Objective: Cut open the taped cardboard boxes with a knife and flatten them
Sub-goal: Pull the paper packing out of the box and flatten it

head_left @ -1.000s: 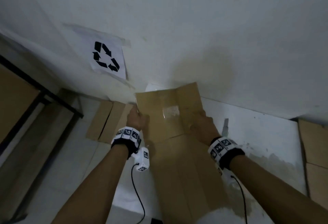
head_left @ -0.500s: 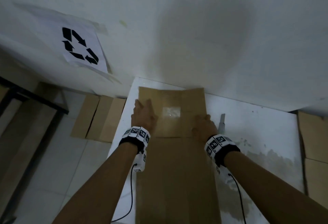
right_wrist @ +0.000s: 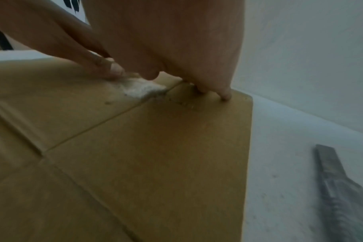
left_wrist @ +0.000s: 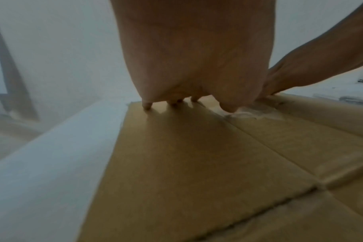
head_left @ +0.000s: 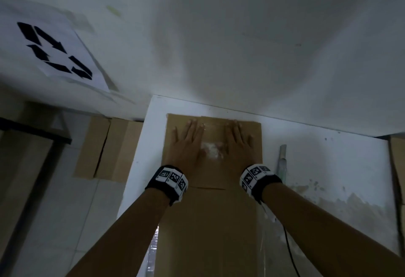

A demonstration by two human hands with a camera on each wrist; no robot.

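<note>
A flattened brown cardboard box [head_left: 210, 222] lies on the white table [head_left: 317, 156], its far flaps near the wall. My left hand [head_left: 186, 143] lies flat with straight fingers on the left flap [left_wrist: 176, 155]. My right hand [head_left: 237, 143] presses flat on the right flap [right_wrist: 166, 139]. Between the hands shows a torn white patch of tape residue [head_left: 211, 150]. The knife [head_left: 282, 160] lies on the table right of the box, also seen in the right wrist view as a grey knife [right_wrist: 338, 188]. Neither hand touches it.
More flattened cardboard [head_left: 109, 149] lies on the floor left of the table under a recycling sign [head_left: 52, 50] on the wall. Other cardboard [head_left: 397, 167] stands at the right edge. A dark-framed piece of furniture [head_left: 26, 145] is at far left.
The raised far flaps have come down flat onto the table. Both hands let go of the flap edges and slid forward, now pressing with open palms.
</note>
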